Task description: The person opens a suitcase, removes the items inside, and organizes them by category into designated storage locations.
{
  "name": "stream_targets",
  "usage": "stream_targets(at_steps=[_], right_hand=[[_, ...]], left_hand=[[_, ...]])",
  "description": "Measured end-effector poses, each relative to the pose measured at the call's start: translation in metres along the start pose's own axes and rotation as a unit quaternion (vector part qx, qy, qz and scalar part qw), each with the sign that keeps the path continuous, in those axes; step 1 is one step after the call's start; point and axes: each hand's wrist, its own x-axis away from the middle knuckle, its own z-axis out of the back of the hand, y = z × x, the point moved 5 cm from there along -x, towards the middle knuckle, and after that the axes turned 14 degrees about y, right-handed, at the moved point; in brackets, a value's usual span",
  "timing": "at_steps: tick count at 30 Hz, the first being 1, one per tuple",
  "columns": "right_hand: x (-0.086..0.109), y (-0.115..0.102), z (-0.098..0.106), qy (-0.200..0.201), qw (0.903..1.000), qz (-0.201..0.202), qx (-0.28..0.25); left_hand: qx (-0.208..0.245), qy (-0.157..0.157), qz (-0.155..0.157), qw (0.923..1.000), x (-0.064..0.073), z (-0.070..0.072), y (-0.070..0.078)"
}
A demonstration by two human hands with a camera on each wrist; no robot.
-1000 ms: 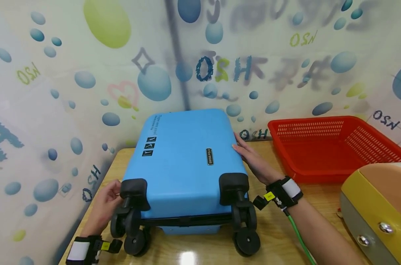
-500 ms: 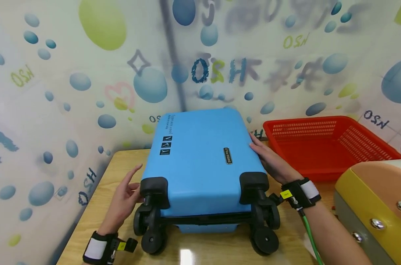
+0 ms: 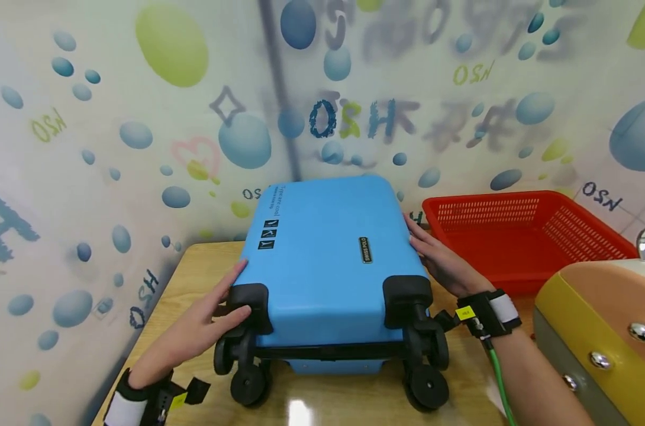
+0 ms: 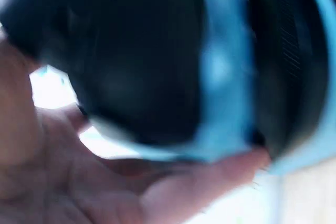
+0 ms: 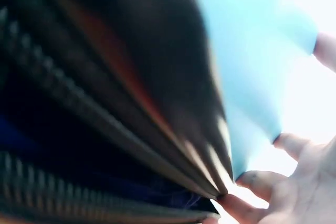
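A suitcase [image 3: 322, 266] lies lengthwise up the frame, wheels [image 3: 428, 386] lowermost; left hand [image 3: 197, 328] and right hand [image 3: 447, 260], uncurled, touch it; basket [image 3: 506, 285] at right.

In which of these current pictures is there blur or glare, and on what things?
Head view: mostly sharp, with glare on the wooden table; left wrist view: the blue suitcase and left hand are blurred, the background washed out; right wrist view: overexposed around the right hand, dark and soft near the zipper teeth.

I'm seeing the suitcase [image 3: 322, 272] lying on the table [image 3: 202, 266] between left hand [image 3: 202, 326] and right hand [image 3: 449, 263], the basket [image 3: 514, 281] standing rightward, the bag [image 3: 594, 319] sitting before the basket, the backdrop [image 3: 194, 112] hanging behind.
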Motion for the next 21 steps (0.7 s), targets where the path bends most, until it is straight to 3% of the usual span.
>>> stream_targets(at_steps=[3, 5, 7, 10, 12, 14, 15, 18, 21], right_hand=[[0.002, -0.004, -0.001, 0.004, 0.9999, 0.010, -0.004], [0.004, -0.006, -0.002, 0.009, 0.9998, 0.014, -0.009], [0.006, -0.010, -0.004, 0.014, 0.9996, 0.016, -0.015], [0.010, -0.016, -0.009, 0.017, 0.9993, 0.025, -0.023], [0.012, -0.021, -0.013, 0.016, 0.9989, 0.034, -0.028], [0.014, -0.027, -0.016, 0.017, 0.9982, 0.049, -0.030], [0.014, -0.030, -0.018, 0.018, 0.9978, 0.055, -0.031], [0.015, -0.037, -0.021, 0.034, 0.9964, 0.068, -0.038], [0.018, -0.039, -0.021, 0.071, 0.9933, 0.050, -0.077]], left_hand=[[-0.095, 0.009, -0.006, 0.9954, 0.004, -0.002, 0.026], [-0.165, 0.021, -0.008, 0.9861, 0.007, -0.006, 0.042], [-0.230, 0.049, -0.018, 0.9719, 0.011, -0.013, 0.056], [-0.324, 0.117, -0.069, 0.9363, 0.012, -0.030, 0.075], [-0.361, 0.157, -0.111, 0.9124, 0.012, -0.048, 0.090], [-0.381, 0.190, -0.154, 0.8919, 0.011, -0.067, 0.105], [-0.382, 0.200, -0.172, 0.8859, 0.010, -0.075, 0.111], [-0.369, 0.226, -0.216, 0.8752, 0.007, -0.094, 0.128], [-0.351, 0.231, -0.257, 0.8703, 0.005, -0.102, 0.138]])
